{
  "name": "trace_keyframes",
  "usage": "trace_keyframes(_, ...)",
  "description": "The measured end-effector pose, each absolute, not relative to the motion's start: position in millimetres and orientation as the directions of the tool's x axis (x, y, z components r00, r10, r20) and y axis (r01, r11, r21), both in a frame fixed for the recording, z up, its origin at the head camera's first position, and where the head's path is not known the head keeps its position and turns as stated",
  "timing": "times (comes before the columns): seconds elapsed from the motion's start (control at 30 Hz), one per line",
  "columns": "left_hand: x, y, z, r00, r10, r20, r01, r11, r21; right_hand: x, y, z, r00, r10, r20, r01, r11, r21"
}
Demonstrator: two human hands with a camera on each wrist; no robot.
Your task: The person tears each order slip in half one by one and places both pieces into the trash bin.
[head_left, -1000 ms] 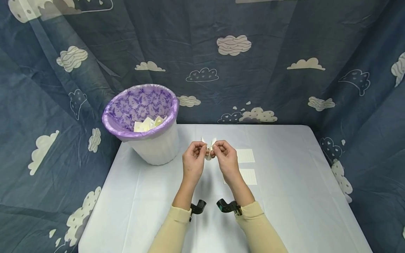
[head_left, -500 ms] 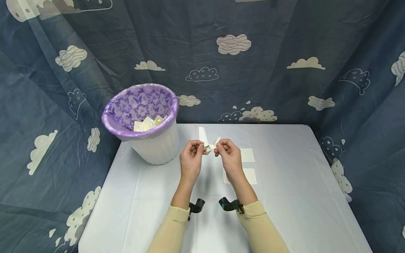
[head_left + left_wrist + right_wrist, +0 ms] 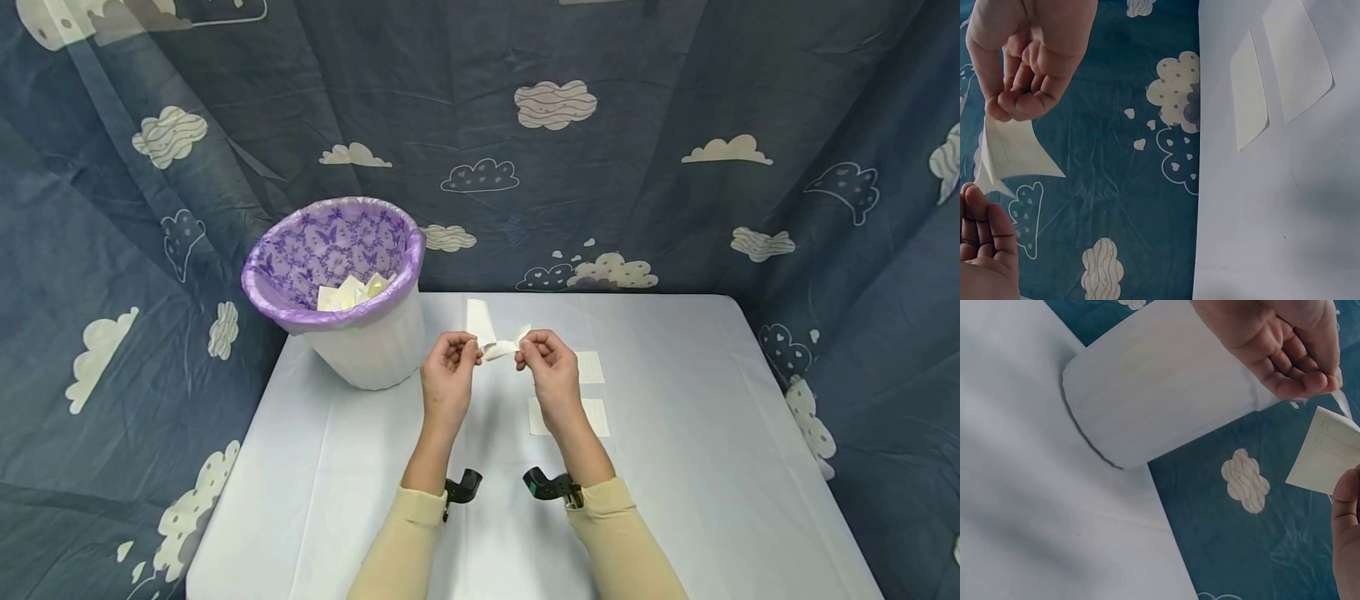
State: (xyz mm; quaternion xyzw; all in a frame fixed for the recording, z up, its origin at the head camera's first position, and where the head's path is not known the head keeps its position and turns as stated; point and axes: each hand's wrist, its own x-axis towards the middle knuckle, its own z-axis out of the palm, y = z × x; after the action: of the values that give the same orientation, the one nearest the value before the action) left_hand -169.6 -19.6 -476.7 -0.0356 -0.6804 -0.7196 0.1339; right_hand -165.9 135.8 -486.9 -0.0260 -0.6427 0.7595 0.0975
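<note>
Just above the table's middle, both hands hold a pale note sheet [image 3: 501, 351] between them. The left hand [image 3: 446, 379] pinches one side between thumb and fingers, where a flap stands up. The right hand [image 3: 555, 375] pinches the other side, with a shorter piece showing behind its fingers. Between the hands the paper is bent. In the right wrist view, printed lines and small checkboxes show on the part of the note sheet [image 3: 1319, 453] at the right hand [image 3: 1349, 519]. Seen from the left wrist, the note sheet [image 3: 1019, 150] hangs under the right hand's fingertips.
A white bin [image 3: 367, 358] with a purple butterfly liner stands at the table's back left, with paper pieces [image 3: 352, 293] inside. Two flat note sheets lie right of the hands, the far one [image 3: 591, 367] and the near one [image 3: 596, 417]. A blue cloud-print curtain [image 3: 480, 233] surrounds the table.
The hands have moved apart, left hand leftward and right hand rightward. More of the note sheet shows between them, and a flap now stands above the left hand.
</note>
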Motion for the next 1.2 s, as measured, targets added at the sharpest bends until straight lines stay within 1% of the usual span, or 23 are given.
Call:
trace_keyframes(0.6, -171, -27, -483, -0.964, -0.177, 0.196, 0.200, -0.007, 0.980, -166, 150, -489, -0.970, 0.235, 0.071, -0.113, -0.170, -0.979)
trace_keyframes(0.97, -173, -34, -488, -0.963, -0.203, 0.180, 0.189, -0.026, 0.982, -167, 157, -494, -0.963, 0.265, 0.047, -0.111, -0.231, -0.967)
trace_keyframes(1.2, -175, -39, -489, -0.960, -0.205, 0.190, 0.202, -0.040, 0.979, -167, 166, -494, -0.962, 0.273, 0.028, -0.086, -0.204, -0.975)
